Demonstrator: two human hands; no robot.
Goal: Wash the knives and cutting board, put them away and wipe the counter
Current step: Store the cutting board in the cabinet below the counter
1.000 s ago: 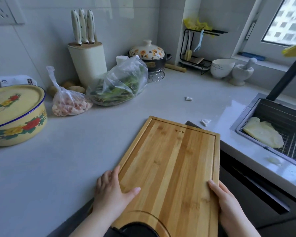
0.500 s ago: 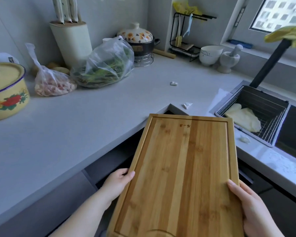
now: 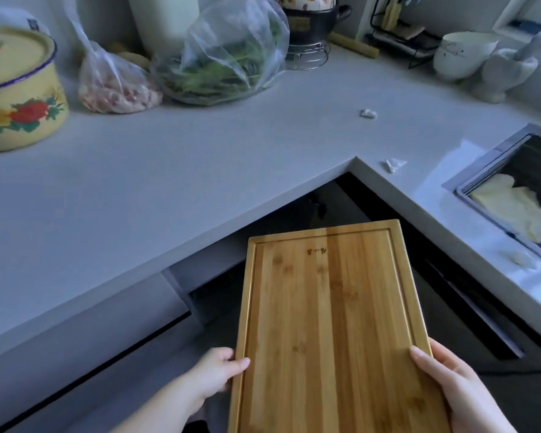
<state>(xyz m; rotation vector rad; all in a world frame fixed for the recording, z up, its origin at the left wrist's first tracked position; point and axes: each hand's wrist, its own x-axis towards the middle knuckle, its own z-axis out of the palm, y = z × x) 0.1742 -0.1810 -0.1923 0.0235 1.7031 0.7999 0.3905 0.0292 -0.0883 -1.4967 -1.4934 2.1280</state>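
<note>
From the head camera, the bamboo cutting board (image 3: 331, 323) hangs just off the inner corner of the counter (image 3: 169, 189), its 2 long edges pinched thumb-on-top by the left hand (image 3: 214, 373) and right hand (image 3: 459, 392) (a shallow hold), so swinging it toward the sink (image 3: 481, 157) could clip that corner or let it slip.

On the desk (image 3: 169, 189) the pot (image 3: 16, 89) stands left, a bag (image 3: 116, 89) right of it, a second bag (image 3: 225, 57) further right, the sink (image 3: 461, 184) far right, the cutting board (image 3: 331, 323) before the desk's corner.
</note>
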